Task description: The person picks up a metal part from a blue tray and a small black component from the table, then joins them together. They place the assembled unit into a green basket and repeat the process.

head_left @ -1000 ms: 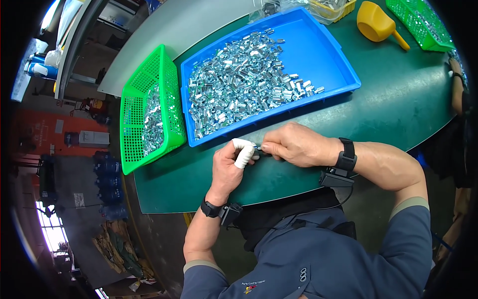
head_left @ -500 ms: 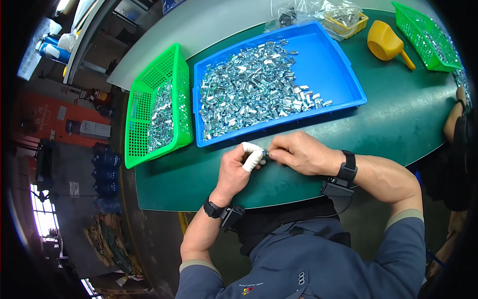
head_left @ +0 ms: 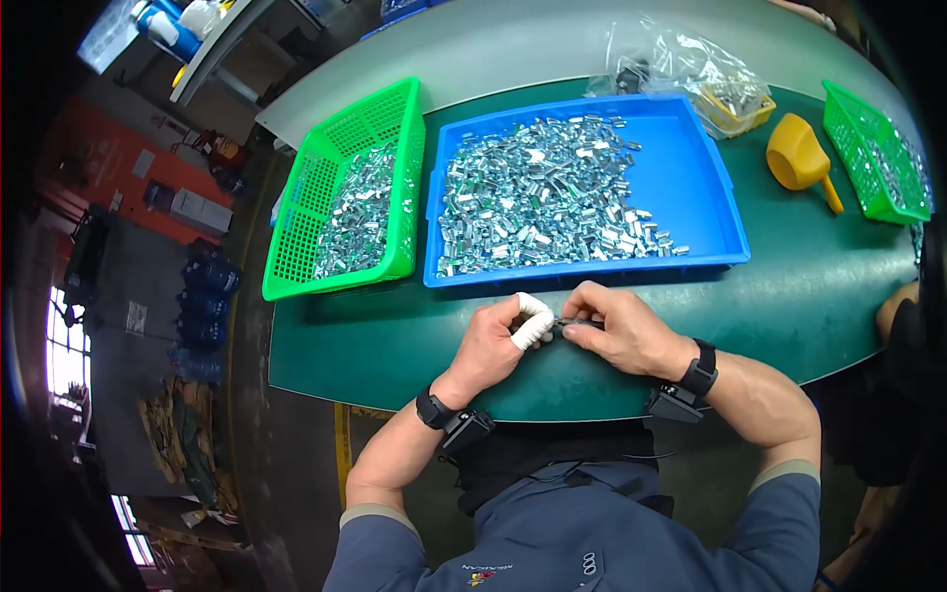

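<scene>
Small metal part (head_left: 570, 323) pinched by both hands, blue tray (head_left: 712, 187) just beyond.

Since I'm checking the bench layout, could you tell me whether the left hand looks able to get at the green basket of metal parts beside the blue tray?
Probably yes: the left hand sits near the green basket, with only bare green table between them.

Small metal part (head_left: 570, 323) mostly hidden between hands; right green basket (head_left: 878, 148) cut by rim.
</scene>
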{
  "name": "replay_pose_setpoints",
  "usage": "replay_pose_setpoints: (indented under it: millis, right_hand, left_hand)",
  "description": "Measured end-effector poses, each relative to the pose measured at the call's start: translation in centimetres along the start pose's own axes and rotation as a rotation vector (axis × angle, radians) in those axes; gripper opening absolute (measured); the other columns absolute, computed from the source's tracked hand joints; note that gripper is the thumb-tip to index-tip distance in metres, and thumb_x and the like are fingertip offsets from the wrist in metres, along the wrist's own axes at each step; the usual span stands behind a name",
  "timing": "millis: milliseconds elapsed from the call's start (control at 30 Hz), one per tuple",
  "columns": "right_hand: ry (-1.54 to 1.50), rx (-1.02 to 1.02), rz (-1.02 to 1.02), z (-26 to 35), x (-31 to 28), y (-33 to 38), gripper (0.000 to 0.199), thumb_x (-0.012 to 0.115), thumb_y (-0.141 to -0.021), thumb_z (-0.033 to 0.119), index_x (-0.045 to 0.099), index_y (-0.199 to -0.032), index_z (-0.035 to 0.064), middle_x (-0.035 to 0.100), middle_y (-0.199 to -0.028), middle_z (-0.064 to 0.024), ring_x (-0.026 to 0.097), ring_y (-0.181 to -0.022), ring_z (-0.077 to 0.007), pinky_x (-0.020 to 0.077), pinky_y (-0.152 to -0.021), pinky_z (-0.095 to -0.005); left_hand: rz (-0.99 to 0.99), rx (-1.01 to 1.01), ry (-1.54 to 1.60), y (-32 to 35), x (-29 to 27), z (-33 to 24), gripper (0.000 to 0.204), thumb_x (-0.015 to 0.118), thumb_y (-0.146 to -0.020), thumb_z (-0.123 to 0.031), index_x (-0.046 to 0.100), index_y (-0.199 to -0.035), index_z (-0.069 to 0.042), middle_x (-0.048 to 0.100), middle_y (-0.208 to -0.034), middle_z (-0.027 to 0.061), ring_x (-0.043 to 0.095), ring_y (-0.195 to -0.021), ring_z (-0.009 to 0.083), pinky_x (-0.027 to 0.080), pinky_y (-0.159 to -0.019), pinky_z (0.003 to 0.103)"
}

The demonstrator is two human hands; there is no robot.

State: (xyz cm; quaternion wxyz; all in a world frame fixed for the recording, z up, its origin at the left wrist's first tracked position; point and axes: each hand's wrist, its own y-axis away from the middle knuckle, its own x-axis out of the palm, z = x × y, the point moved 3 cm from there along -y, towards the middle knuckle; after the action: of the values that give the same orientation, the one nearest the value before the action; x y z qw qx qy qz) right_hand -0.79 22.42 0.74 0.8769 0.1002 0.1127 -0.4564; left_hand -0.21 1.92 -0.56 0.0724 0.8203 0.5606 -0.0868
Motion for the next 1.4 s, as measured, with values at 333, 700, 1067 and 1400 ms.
replay_pose_setpoints:
  millis: [333, 700, 1067, 1400]
  right_hand:
    - [-0.108, -0.001, -0.039, -0.1, 0.1, 0.2, 0.02, 0.069, -0.095, 0.007, 0.062, -0.112, -0.0021, 0.066, -0.088, -0.0038, 0.06, -0.079, -0.0103, 0.0511, -0.072, -0.0293]
    - [-0.032, -0.05, -0.047, -0.4, 0.4, 0.1, 0.02, 0.069, -0.095, 0.008, 0.063, -0.112, -0.0014, 0.065, -0.089, -0.0041, 0.059, -0.08, -0.0101, 0.0505, -0.072, -0.0286]
    - [-0.041, -0.089, -0.107, 0.0, 0.3, 0.2, 0.018, 0.067, -0.098, 0.011, 0.064, -0.109, -0.0029, 0.063, -0.082, -0.0007, 0.056, -0.075, -0.0064, 0.0483, -0.068, -0.0255]
    - [0.003, -0.015, -0.051, 0.3, 0.0, 0.4, 0.021, 0.067, -0.098, 0.013, 0.065, -0.109, -0.0043, 0.064, -0.082, -0.0026, 0.055, -0.075, -0.0064, 0.0488, -0.068, -0.0268]
  left_hand:
    - [0.029, -0.014, -0.024, 0.0, 0.0, 0.0, 0.016, 0.065, -0.103, -0.018, 0.067, -0.099, -0.003, 0.071, -0.085, 0.0029, 0.065, -0.075, 0.0089, 0.053, -0.067, 0.026]
    - [0.029, -0.003, -0.032, 0.0, 0.0, 0.1, 0.018, 0.067, -0.102, -0.021, 0.068, -0.1, -0.003, 0.072, -0.084, 0.0022, 0.065, -0.074, 0.008, 0.053, -0.067, 0.026]
    - [0.03, -0.017, -0.017, 0.0, -0.1, 0.1, 0.018, 0.066, -0.103, -0.021, 0.067, -0.1, -0.003, 0.072, -0.084, 0.0025, 0.065, -0.074, 0.0081, 0.053, -0.067, 0.026]
    - [0.03, -0.03, -0.006, 0.0, 0.0, 0.0, 0.017, 0.066, -0.103, -0.02, 0.067, -0.1, -0.003, 0.072, -0.085, 0.0029, 0.065, -0.075, 0.0084, 0.053, -0.067, 0.025]
